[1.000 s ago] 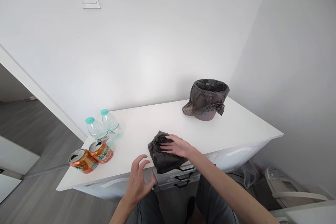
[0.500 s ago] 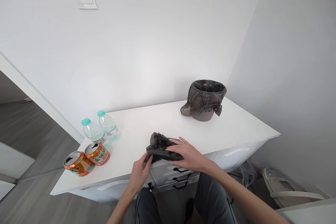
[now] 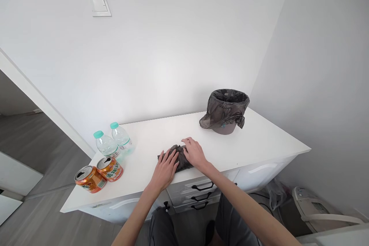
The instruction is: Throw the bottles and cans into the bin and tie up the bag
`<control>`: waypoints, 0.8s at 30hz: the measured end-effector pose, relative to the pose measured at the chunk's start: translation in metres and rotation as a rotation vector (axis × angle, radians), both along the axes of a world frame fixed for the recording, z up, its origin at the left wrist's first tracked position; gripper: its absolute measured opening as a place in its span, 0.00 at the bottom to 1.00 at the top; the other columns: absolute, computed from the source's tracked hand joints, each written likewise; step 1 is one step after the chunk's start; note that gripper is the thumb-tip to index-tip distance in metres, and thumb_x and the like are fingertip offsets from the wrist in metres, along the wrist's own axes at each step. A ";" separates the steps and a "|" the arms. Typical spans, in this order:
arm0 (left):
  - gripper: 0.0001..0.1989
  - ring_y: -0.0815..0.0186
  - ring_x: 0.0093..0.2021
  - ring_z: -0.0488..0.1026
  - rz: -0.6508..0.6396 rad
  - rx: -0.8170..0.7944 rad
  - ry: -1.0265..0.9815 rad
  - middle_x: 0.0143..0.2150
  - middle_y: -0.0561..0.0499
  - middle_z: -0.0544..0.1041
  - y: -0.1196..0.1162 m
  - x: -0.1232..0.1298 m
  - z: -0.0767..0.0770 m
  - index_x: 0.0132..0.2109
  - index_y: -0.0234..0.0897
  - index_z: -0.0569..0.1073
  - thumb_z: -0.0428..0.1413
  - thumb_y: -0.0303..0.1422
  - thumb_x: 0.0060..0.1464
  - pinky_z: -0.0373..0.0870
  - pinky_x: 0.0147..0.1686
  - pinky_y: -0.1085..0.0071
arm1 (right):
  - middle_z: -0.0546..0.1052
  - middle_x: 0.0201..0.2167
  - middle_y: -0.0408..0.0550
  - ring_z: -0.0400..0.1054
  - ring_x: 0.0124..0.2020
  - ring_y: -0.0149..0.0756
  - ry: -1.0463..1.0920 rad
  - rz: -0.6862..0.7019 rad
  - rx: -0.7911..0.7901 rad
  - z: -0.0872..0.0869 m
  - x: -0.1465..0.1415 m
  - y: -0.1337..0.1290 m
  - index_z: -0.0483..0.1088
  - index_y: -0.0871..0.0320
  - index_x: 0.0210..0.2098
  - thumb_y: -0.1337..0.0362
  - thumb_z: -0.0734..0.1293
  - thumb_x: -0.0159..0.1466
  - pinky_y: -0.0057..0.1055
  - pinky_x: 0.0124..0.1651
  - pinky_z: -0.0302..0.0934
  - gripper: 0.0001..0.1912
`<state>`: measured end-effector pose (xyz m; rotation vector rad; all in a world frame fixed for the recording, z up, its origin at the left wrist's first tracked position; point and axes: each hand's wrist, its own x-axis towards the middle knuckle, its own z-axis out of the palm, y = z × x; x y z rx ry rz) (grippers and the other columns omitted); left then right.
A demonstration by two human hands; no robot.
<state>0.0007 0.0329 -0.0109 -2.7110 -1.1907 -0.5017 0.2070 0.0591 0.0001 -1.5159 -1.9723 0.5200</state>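
A black plastic bag (image 3: pixel 182 162), folded into a small crumpled bundle, lies on the white countertop (image 3: pixel 161 132) near its front edge. My left hand (image 3: pixel 163 170) rests on the bag's left part with the fingers spread and stretched out. On its right end presses my right hand (image 3: pixel 195 153), fingers apart and slightly bent. Both palms face down, and neither hand visibly grips the bag. The hands cover part of it.
To the left stand two clear bottles with green caps (image 3: pixel 106 144) and two opened orange cans (image 3: pixel 90 178). A small bin (image 3: pixel 225 127) lined with a black bag is at the back right. Drawers with black handles (image 3: pixel 201 187) sit below the counter.
The bag has gone from loosely held at the counter edge to flattened on the countertop. My left hand let go of its edge and moved up onto it; the right moved slightly farther back.
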 end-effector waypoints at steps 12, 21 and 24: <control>0.24 0.53 0.76 0.54 0.034 -0.079 0.060 0.75 0.48 0.61 0.011 -0.022 -0.022 0.71 0.42 0.64 0.42 0.37 0.73 0.53 0.73 0.43 | 0.61 0.73 0.48 0.48 0.76 0.49 -0.005 0.200 0.135 -0.021 -0.027 -0.007 0.66 0.50 0.68 0.55 0.56 0.76 0.59 0.77 0.28 0.24; 0.26 0.56 0.77 0.52 0.047 -0.066 0.001 0.76 0.50 0.58 0.009 -0.026 -0.025 0.75 0.46 0.57 0.41 0.38 0.74 0.52 0.74 0.45 | 0.56 0.75 0.47 0.46 0.77 0.45 -0.085 0.152 0.114 -0.039 -0.025 -0.004 0.58 0.52 0.73 0.51 0.51 0.77 0.52 0.78 0.33 0.29; 0.28 0.57 0.77 0.51 0.025 -0.076 -0.007 0.76 0.50 0.58 0.009 -0.033 -0.028 0.76 0.48 0.52 0.42 0.39 0.73 0.52 0.74 0.47 | 0.54 0.76 0.45 0.44 0.77 0.45 -0.108 0.163 0.067 -0.038 -0.023 -0.005 0.55 0.49 0.74 0.49 0.50 0.77 0.52 0.77 0.36 0.30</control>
